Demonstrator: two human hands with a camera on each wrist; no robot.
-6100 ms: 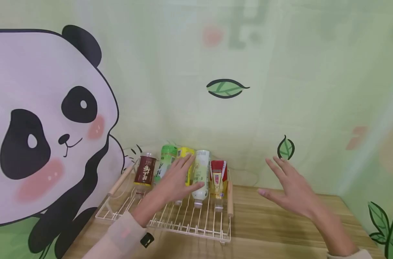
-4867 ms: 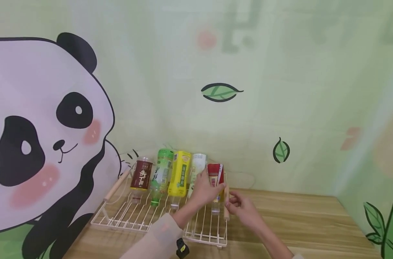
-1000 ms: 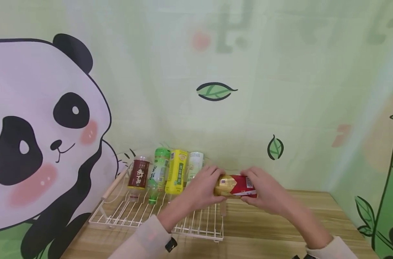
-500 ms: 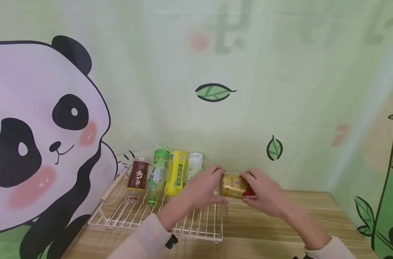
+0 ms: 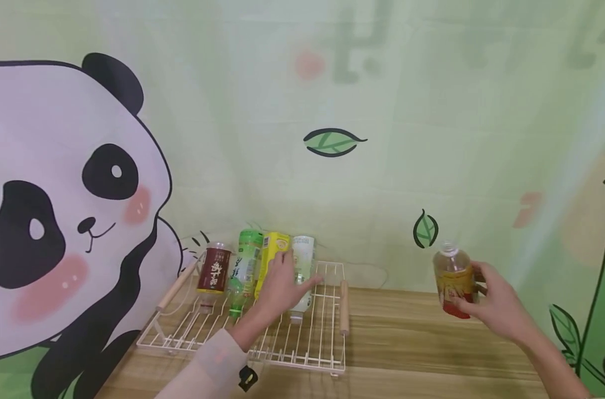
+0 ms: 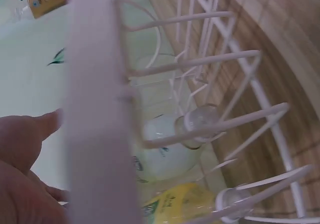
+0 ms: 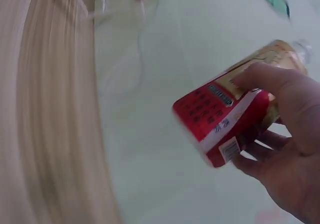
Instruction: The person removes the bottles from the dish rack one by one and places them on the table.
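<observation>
My right hand [image 5: 499,305] grips a red-and-gold drink bottle [image 5: 454,282] above the right part of the table. The bottle is nearly upright, with its neck up. In the right wrist view its red label end [image 7: 225,119] shows between thumb and fingers. My left hand [image 5: 277,291] is over the wire rack [image 5: 327,332], fingers extended and thumb spread, in front of the yellow bottle [image 5: 272,249] and the white bottle [image 5: 303,266]. Whether it touches either one is unclear. In the left wrist view, blurred white rack parts partly cover the hand [image 6: 25,164].
A dark-red-labelled bottle [image 5: 215,269] and a green bottle [image 5: 247,260] also lie neck-down on the rack. Wooden handles [image 5: 344,310] flank it. Behind the wooden table [image 5: 407,343] hangs a green panda-print cloth [image 5: 382,194].
The red-and-gold bottle left the rack, was held sideways in both hands, and is now upright in my right hand farther right. My left hand has released it and moved left over the rack.
</observation>
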